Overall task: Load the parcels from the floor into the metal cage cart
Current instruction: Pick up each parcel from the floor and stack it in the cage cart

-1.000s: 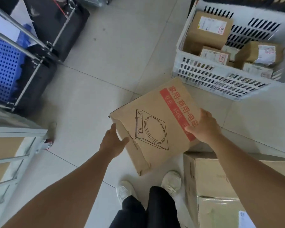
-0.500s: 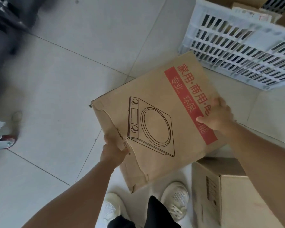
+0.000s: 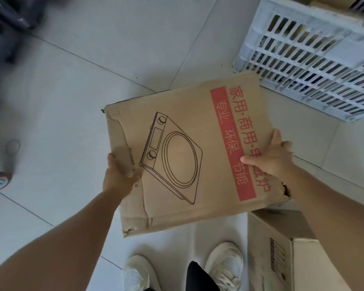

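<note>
While we looked down from the head camera, our left hand (image 3: 118, 175) gripped the left edge of the flat cardboard parcel (image 3: 189, 152) and our right hand (image 3: 270, 158) pinched its right edge, holding it above the tiled floor (image 3: 72, 101) before our shoes. We judged it light but weak: creased panel, torn corners. Opposite edges at mid-length seemed the soundest hold.
</note>
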A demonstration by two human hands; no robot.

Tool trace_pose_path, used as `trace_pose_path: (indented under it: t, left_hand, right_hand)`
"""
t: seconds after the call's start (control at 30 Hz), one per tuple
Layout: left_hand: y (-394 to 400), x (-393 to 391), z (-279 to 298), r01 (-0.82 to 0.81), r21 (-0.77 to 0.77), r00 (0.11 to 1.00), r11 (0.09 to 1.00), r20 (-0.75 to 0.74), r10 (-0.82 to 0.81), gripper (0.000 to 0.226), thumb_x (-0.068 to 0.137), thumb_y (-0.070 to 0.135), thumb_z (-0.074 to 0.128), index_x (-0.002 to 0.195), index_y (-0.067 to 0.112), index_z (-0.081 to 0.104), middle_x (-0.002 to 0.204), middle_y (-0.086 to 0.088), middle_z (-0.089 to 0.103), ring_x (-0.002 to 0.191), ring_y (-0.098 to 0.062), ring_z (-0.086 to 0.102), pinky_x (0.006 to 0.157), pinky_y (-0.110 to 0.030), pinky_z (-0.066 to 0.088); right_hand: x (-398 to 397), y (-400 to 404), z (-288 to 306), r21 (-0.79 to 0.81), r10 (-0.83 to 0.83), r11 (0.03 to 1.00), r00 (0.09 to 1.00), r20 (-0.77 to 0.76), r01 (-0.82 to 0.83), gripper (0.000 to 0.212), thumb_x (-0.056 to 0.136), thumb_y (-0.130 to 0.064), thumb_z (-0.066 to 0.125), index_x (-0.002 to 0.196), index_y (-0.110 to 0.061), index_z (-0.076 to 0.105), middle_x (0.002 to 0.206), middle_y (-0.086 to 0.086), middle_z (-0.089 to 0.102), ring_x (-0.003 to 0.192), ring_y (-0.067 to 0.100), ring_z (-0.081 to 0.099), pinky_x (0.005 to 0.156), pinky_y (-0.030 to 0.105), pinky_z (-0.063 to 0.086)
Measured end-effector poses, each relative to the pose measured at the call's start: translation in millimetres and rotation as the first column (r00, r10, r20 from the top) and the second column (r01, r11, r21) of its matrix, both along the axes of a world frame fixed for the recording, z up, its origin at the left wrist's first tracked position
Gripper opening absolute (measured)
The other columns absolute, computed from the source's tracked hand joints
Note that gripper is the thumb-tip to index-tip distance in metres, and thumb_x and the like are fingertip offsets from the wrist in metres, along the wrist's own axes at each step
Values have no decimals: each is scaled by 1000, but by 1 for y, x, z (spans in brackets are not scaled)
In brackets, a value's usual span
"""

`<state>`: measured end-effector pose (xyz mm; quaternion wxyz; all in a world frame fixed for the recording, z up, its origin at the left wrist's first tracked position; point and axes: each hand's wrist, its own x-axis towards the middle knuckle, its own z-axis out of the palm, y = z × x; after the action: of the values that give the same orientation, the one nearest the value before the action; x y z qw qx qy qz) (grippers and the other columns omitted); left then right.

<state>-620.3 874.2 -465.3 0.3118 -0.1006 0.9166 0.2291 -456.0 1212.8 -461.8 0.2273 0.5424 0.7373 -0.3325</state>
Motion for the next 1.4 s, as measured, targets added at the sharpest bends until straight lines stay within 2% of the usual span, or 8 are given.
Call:
trace_pose_path:
  t: [0.13, 0.3, 0.43, 0.7, 0.87, 1.1, 1.23, 1.4]
  left_hand:
    - [-9, 1, 0, -22, 39, 999, 999, 47, 20, 104, 72, 6, 78, 145, 31, 9, 113, -3, 54, 100, -33, 56, 80, -48, 54]
    - [-20, -1, 17, -53, 57, 999, 997, -5, 53, 83, 75, 2, 75, 136, 26, 23, 111, -1, 52, 91, -26, 55, 62, -36, 50]
    - [-38, -8, 58, -71, 61, 997, 996, -29, 73, 83, 77, 2, 73, 137, 28, 22, 110, 1, 50, 92, -27, 54, 65, -37, 49]
    - [-53, -33, 200, -88, 111, 992, 990, -85, 97, 94, 78, 6, 75, 145, 34, 15, 123, -1, 51, 105, -28, 54, 87, -50, 53]
    - [-64, -46, 303, -134, 178, 976, 975, -144, 161, 99, 73, 10, 76, 145, 38, 14, 129, -5, 54, 110, -33, 56, 89, -52, 53]
    - [-84, -57, 426, -189, 285, 934, 940, -244, 262, 98, 82, 11, 72, 152, 35, 8, 143, -4, 43, 101, -21, 52, 63, -31, 47]
    - [-102, -56, 498, -217, 328, 897, 919, -304, 320, 97, 81, 13, 74, 151, 36, 11, 143, -4, 43, 110, -28, 55, 84, -48, 54]
    - [-124, -44, 581, -276, 416, 816, 866, -375, 440, 93, 83, 9, 72, 152, 33, 14, 144, -3, 42, 102, -21, 49, 89, -46, 50]
  right_hand:
    - [-1, -7, 1, -1, -9, 1000, 998, -64, 9, 128, 58, -39, 90, 148, -39, -1, 138, 12, 32, 122, 38, 47, 100, 58, 42]
    - [-7, -21, 21, 23, 1, 1000, 995, -102, 1, 114, 58, -40, 89, 144, -34, 14, 133, 9, 38, 119, 37, 51, 97, 58, 44]
    - [-16, -34, 61, 13, 7, 1000, 988, -154, -5, 107, 60, -38, 89, 141, -31, 18, 132, 10, 38, 119, 37, 50, 97, 56, 45]
    - [-48, -46, 213, 49, 18, 999, 972, -233, -7, 111, 62, -35, 89, 146, -28, 17, 138, 11, 36, 127, 39, 45, 101, 58, 39]
    - [-71, -52, 316, 92, 36, 996, 954, -299, -9, 106, 62, -32, 89, 144, -27, 22, 139, 12, 35, 129, 37, 43, 102, 59, 40]
    - [-99, -66, 445, 103, 58, 994, 919, -390, -19, 114, 54, -41, 90, 143, -34, 19, 140, 8, 38, 129, 35, 44, 100, 60, 42]
    - [-109, -77, 509, 96, 95, 994, 891, -444, -58, 123, 47, -49, 87, 145, -36, 14, 146, 6, 37, 130, 34, 43, 99, 62, 42]
    - [-125, -95, 586, 111, 170, 985, 828, -534, -131, 102, 63, -35, 88, 141, -28, 23, 140, 10, 37, 126, 34, 45, 99, 54, 43]
